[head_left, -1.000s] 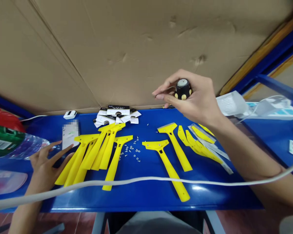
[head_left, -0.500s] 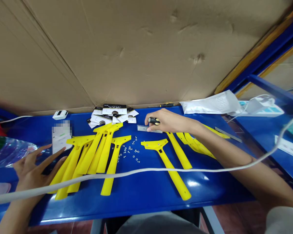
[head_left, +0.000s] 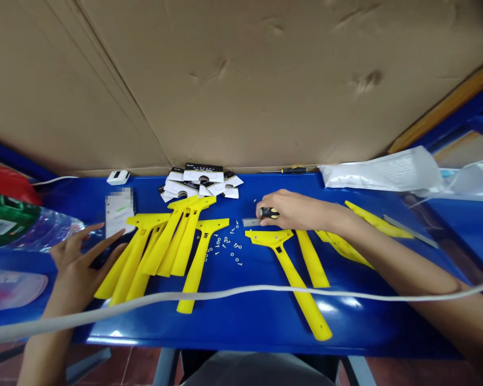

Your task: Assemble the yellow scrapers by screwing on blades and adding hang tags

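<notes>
My right hand (head_left: 285, 210) is closed round a screwdriver (head_left: 269, 213) whose black and cream handle end sticks out past the fingers. Under those fingers a flat grey metal plate (head_left: 251, 222) shows; I cannot tell whether they grip it or only touch it. Just in front lies a yellow scraper handle (head_left: 301, 289) with screws in its head. My left hand (head_left: 77, 262) is open, fingers spread, beside a phone (head_left: 119, 212) with a lit screen and a pile of yellow scraper handles (head_left: 139, 257). Small loose screws and nuts (head_left: 225, 245) lie scattered between the handles.
White and black cardboard sleeves (head_left: 203, 174) are heaped at the back, with a second screwdriver (head_left: 293, 170) and a white padded bag (head_left: 378, 170) to their right. A green-labelled bottle (head_left: 20, 222) lies at left. A white cable (head_left: 249, 288) crosses the view in front.
The view has shifted slightly. My right hand, with the screwdriver, has come nearer to the head of the front scraper handle, and the metal plate with it. My left hand stays spread by the phone.
</notes>
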### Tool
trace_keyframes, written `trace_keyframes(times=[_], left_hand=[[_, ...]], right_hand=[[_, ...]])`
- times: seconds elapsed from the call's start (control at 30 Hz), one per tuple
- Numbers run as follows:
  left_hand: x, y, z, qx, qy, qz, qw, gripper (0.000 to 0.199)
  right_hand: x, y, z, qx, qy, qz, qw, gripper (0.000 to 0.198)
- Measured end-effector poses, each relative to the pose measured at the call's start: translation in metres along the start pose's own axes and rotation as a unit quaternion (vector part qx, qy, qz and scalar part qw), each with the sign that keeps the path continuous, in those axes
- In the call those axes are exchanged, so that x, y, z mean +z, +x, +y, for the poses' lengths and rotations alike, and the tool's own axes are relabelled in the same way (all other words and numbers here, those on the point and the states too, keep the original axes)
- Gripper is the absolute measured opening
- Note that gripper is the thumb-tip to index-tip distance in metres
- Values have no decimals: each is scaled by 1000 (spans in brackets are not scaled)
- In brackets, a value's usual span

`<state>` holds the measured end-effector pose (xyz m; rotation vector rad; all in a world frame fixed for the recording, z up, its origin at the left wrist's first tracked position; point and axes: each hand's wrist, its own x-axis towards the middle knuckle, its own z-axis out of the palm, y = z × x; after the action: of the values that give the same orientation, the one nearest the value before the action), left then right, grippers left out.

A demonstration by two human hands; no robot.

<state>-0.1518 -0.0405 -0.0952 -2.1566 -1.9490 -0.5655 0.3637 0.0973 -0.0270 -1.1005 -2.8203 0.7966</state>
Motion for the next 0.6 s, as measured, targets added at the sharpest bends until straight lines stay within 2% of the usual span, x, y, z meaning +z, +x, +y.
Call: trace_keyframes(times=[0.13,0.3,0.37,0.47,0.6], left_hand=[[-7,3,20,-7,-7,3,1000,40],[-9,5,17,-6,2,-4,1000,40],[-9,6,14,-3,13,-10,1000,43],[-10,6,14,-3,18,-13,1000,43],[-13,6,22,-11,14,-1,1000,44]], right_hand=[[1,0,-1,4,0,12,1000,7],[-2,-3,-12,36,-43,-16,998,9],[-6,-5,-19,37,-70,-1,997,13],[-18,-11,-32,1,-82,85,993,17],[-43,-26,-53,-55,-43,228,971,12]])
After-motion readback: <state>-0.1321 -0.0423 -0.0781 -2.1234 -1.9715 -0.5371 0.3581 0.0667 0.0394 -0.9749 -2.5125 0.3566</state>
